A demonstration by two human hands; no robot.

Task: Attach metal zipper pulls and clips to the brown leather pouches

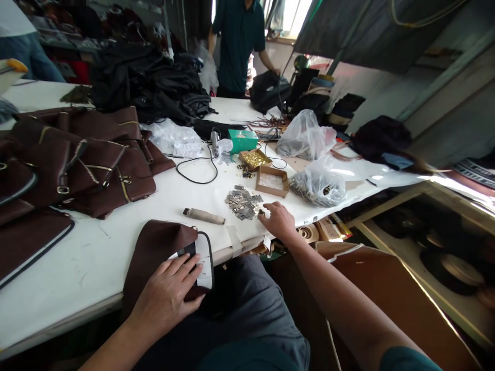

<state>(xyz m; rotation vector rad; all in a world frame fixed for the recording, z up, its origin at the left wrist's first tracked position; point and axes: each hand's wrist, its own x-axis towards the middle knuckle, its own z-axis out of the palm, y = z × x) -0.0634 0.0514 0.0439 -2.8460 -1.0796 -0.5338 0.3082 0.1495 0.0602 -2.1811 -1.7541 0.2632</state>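
My left hand [168,293] lies flat, fingers spread, on a brown leather bag piece [154,247] with a white, black-edged panel, at the near edge of the white table [88,257]. My right hand [278,220] reaches to a pile of small silver metal plates [243,202]; its fingers are curled and pinched at the pile's near edge, and what they hold is too small to make out. A tool with a wooden handle [204,216] lies between the two hands.
Brown leather bags [81,159] are stacked at the left, black bags [154,82] behind. Small cardboard boxes [271,181], a green box [243,139], plastic bags of hardware [317,185] and a black cable [197,170] lie beyond the plates. Another person [240,41] stands at the far side.
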